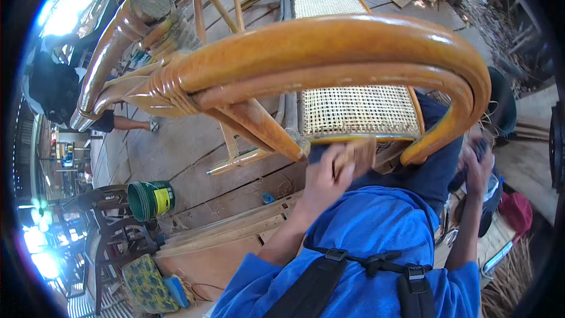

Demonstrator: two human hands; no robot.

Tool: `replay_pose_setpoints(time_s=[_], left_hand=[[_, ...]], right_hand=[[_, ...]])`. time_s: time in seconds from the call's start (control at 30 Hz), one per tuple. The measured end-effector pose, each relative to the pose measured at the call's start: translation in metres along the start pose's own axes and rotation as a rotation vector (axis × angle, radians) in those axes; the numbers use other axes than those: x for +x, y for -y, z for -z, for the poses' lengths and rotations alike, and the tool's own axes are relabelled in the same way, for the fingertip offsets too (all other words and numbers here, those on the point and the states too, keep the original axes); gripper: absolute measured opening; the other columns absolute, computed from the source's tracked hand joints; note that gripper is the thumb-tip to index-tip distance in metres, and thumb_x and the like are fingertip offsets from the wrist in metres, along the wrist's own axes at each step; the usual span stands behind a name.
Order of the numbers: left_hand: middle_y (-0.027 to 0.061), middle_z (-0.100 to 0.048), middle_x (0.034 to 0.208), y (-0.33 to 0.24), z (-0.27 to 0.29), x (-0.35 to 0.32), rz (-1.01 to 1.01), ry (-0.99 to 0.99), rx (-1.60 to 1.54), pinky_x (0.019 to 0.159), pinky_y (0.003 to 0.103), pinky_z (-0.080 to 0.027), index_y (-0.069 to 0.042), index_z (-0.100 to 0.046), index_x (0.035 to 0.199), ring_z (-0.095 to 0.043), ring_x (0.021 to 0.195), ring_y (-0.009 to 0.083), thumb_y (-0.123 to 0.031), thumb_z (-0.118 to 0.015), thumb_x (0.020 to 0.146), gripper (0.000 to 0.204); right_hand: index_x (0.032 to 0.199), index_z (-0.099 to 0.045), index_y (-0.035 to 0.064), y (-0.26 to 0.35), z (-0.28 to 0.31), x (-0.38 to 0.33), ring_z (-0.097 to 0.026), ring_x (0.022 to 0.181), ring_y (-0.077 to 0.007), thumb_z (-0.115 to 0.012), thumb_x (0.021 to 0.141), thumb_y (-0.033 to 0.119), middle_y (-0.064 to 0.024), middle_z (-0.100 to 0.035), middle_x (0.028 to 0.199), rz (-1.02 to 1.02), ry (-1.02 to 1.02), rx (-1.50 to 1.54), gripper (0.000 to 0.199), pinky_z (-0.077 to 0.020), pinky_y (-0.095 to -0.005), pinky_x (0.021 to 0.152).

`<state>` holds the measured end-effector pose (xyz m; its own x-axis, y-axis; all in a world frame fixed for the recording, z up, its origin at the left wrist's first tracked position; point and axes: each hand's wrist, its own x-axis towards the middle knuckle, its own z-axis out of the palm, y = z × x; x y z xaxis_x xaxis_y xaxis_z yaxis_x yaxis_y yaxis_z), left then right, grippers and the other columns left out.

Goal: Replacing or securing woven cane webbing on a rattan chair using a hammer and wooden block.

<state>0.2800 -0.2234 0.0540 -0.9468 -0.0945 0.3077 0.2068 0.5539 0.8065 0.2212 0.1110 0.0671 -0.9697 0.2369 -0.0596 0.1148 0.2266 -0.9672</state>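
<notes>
The left hand [326,178] closes its fingers on a small tan block [358,156], probably a sanding pad, pressed just under the woven cane seat [356,109] of the upturned rattan chair [329,53]. The right hand [478,162] curls near the curved frame end; its grip is too blurred to tell. Flat, even strokes along the grain would serve best, with the frame steadied.

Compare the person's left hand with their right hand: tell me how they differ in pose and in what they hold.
The left hand is raised in front of the chest, pressing a small tan block near the woven cane seat; the right hand sits out at the side, closed on something dark that is too blurred to identify. The left hand lies close under the glossy rattan chair frame; the right hand is beyond its curved end. Both come from blue sleeves.
</notes>
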Motion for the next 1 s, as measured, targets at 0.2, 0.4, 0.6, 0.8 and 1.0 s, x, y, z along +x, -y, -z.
replay_pose_setpoints(time_s=[0.2, 0.4, 0.6, 0.8, 1.0], left_hand=[[0.0131, -0.054, 0.115, 0.023, 0.115, -0.082, 0.243, -0.327, -0.067, 0.086, 0.033, -0.046, -0.001, -0.047, 0.121, -0.055, 0.101, 0.0217, -0.017, -0.061, 0.082, 0.044], [0.0131, -0.052, 0.118, 0.076, 0.137, -0.02, 0.305, -0.544, 0.323, 0.094, 0.033, -0.039, 0.002, -0.045, 0.123, -0.051, 0.106, 0.0226, -0.02, -0.056, 0.087, 0.043], [0.0097, -0.053, 0.117, 0.175, 0.113, 0.085, -0.123, -0.387, 0.16, 0.092, 0.039, -0.042, -0.001, -0.046, 0.123, -0.052, 0.104, 0.0241, -0.026, -0.05, 0.09, 0.042], [0.0155, -0.063, 0.102, 0.156, 0.0, 0.303, 0.069, 0.167, 0.478, 0.083, 0.044, -0.046, -0.009, -0.056, 0.108, -0.061, 0.09, 0.0351, -0.034, -0.049, 0.084, 0.035], [0.0192, -0.066, 0.087, 0.215, -0.009, 0.305, 0.171, 0.219, 0.73, 0.078, 0.045, -0.048, -0.01, -0.061, 0.096, -0.063, 0.086, 0.0362, -0.034, -0.049, 0.077, 0.033]], right_hand=[[0.073, -0.058, 0.0042, -0.028, 0.038, -0.129, -0.057, 0.063, -0.0209, -0.066, 0.07, 0.006, -0.0078, -0.057, 0.069, 0.369, 0.113, -0.572, 0.008, -0.0442, -0.0327, 0.06], [0.098, -0.059, 0.0034, 0.018, -0.054, -0.116, -0.06, 0.08, -0.0386, -0.07, 0.072, 0.015, -0.0201, -0.061, 0.083, -0.05, 0.561, -0.634, 0.03, -0.0469, -0.0384, 0.067], [0.111, -0.048, -0.001, 0.036, -0.153, -0.04, -0.055, 0.065, -0.0204, -0.057, 0.08, 0.014, -0.0083, -0.055, 0.071, -0.237, 0.83, -0.148, 0.035, -0.0466, -0.0343, 0.063], [0.106, -0.051, 0.0025, 0.013, -0.254, 0.0, -0.058, 0.066, -0.0174, -0.05, 0.088, 0.019, -0.0056, -0.06, 0.083, -0.226, 0.587, 0.221, 0.025, -0.0486, -0.0317, 0.06], [0.084, -0.052, 0.0039, -0.033, -0.335, 0.04, -0.049, 0.047, -0.0121, -0.055, 0.084, 0.019, -0.0021, -0.05, 0.063, -0.452, 0.476, 0.415, 0.016, -0.0417, -0.0279, 0.042]])
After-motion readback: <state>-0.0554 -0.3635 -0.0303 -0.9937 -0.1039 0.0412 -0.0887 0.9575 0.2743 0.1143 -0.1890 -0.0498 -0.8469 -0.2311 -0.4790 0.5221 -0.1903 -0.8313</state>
